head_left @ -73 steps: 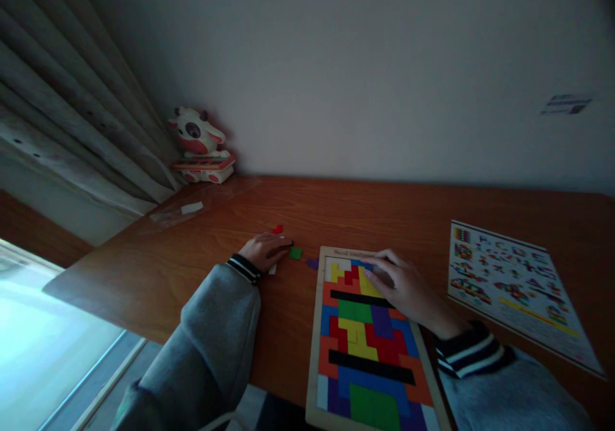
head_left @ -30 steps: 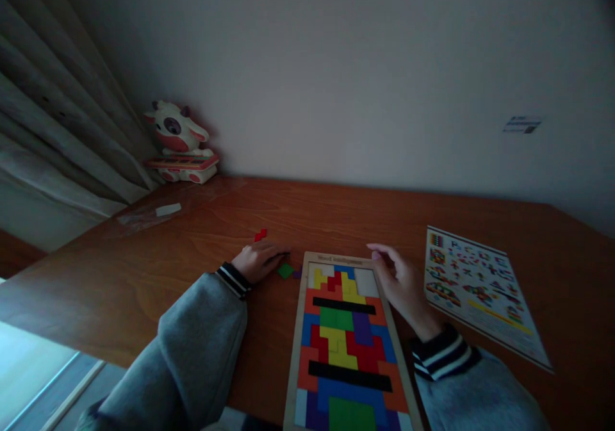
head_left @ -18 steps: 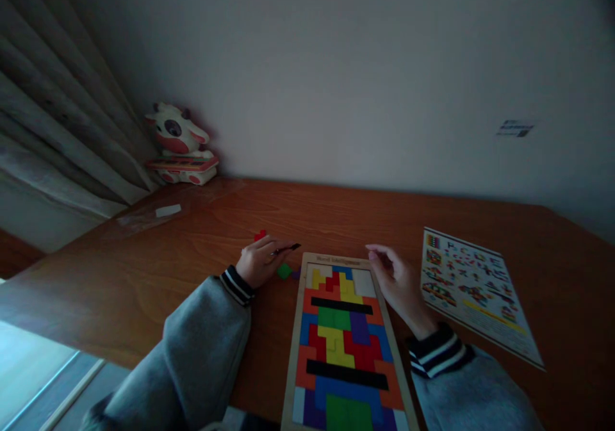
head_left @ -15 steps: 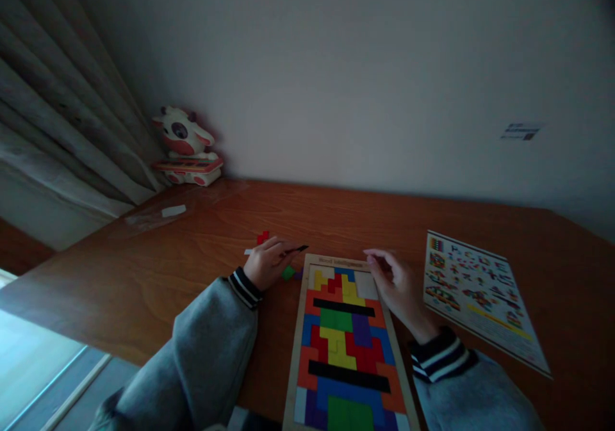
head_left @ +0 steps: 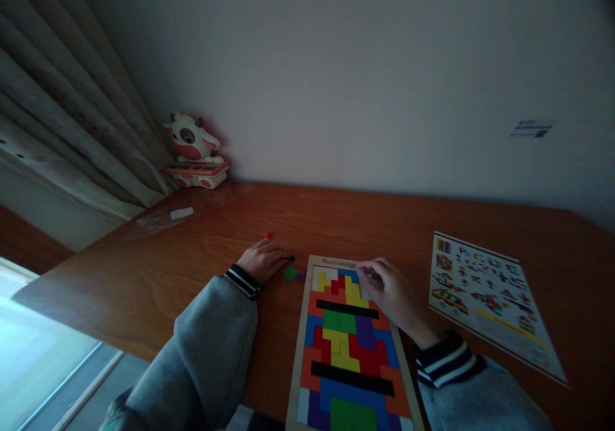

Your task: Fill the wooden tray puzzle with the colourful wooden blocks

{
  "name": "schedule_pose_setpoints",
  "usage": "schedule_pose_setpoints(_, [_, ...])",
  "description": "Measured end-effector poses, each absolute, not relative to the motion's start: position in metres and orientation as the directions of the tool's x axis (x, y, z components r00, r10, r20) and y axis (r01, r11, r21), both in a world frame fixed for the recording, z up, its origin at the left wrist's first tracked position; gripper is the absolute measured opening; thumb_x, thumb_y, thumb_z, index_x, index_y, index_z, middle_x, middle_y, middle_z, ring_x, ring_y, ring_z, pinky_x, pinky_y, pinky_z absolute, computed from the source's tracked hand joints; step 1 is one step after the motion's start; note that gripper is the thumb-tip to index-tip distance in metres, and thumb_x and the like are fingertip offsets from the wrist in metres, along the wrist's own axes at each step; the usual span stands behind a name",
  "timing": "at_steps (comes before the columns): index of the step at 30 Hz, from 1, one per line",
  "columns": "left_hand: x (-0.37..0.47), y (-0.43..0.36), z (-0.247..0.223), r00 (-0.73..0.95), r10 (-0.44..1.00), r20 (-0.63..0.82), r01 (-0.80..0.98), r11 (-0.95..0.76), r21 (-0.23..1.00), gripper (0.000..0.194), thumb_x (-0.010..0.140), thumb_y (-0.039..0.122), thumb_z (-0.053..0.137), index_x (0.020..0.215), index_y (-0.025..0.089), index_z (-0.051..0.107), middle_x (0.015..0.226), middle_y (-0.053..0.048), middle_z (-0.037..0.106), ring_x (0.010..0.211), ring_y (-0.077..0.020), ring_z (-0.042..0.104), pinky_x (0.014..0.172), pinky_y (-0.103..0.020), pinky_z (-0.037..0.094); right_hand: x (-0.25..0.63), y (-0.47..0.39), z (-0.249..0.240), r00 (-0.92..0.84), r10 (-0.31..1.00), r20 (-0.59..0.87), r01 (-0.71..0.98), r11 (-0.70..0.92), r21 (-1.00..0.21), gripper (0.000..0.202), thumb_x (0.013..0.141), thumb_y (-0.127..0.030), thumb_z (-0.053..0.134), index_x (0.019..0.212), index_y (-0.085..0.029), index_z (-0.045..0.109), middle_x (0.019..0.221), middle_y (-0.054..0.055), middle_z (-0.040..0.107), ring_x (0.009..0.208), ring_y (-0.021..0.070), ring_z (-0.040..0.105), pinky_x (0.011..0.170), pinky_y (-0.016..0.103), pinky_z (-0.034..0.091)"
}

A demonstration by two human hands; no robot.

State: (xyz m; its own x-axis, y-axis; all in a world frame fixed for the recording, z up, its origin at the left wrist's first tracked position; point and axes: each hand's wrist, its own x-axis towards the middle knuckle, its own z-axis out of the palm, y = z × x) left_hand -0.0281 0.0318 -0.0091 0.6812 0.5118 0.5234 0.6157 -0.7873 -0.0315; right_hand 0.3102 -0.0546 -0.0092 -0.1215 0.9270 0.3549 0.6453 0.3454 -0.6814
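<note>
A wooden puzzle board (head_left: 298, 354) filled with coloured blocks lies on the table, its top right corner partly covered by my right hand (head_left: 387, 290). The fingertips of that hand are pinched together over the top of the board; whatever they hold, if anything, is hidden. To the left of the board, my left hand (head_left: 264, 261) is low over the table, closed on a small black piece (head_left: 291, 259) that sticks out past the fingertips. A green piece (head_left: 290, 273) and a purple piece (head_left: 302, 276) lie between that hand and the board. Just beyond the hand shows a red piece (head_left: 270, 235).
A printed pattern sheet (head_left: 494, 303) lies to the right of the board. On the far left of the table (head_left: 336, 216) stands a cow toy with a keyboard (head_left: 195, 155), near clear plastic with a white label (head_left: 181, 213). A curtain hangs at the left.
My left hand has moved down toward the table with the black piece. My right hand has shifted left over the board's top, its fingers closer together. The view has shifted slightly.
</note>
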Motion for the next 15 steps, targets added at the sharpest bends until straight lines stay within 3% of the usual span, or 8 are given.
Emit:
schedule_pose_setpoints(4, [-0.023,0.029,-0.005,0.687,0.516,0.511,0.588,-0.809,0.027,0.020,0.096,0.032,0.055,0.106,0.024,0.070,0.099,-0.005,0.072,0.088,-0.0180,0.066,0.085,-0.034,0.054,0.310,-0.056,-0.008,-0.154,0.926,0.344,0.680,0.352,-0.643,0.021,0.096,-0.034,0.050,0.102,-0.024,0.066,0.099,0.007,0.065,0.091,0.0220,0.065,0.082,0.040,0.054])
schedule_pose_setpoints(10, [0.009,0.007,0.004,0.735,0.415,0.536,0.382,-0.907,0.178,0.026,0.097,0.025,0.051,0.120,0.020,0.063,0.108,-0.008,0.072,0.099,-0.0182,0.065,0.089,-0.034,0.054,0.311,-0.057,-0.006,-0.367,0.860,0.354,0.709,0.505,-0.493,0.032,0.099,-0.028,0.042,0.124,-0.030,0.062,0.104,0.007,0.060,0.097,0.0217,0.062,0.086,0.041,0.052])
schedule_pose_setpoints(15, [0.029,-0.005,0.003,0.809,0.391,0.439,0.325,-0.920,0.220,0.034,0.097,0.030,0.050,0.127,0.019,0.060,0.109,-0.010,0.071,0.107,-0.0226,0.061,0.091,-0.037,0.053,0.310,-0.058,-0.006,-0.357,0.863,0.358,0.719,0.499,-0.484,0.031,0.099,-0.029,0.044,0.123,-0.029,0.063,0.103,0.007,0.060,0.097,0.0217,0.061,0.087,0.041,0.052])
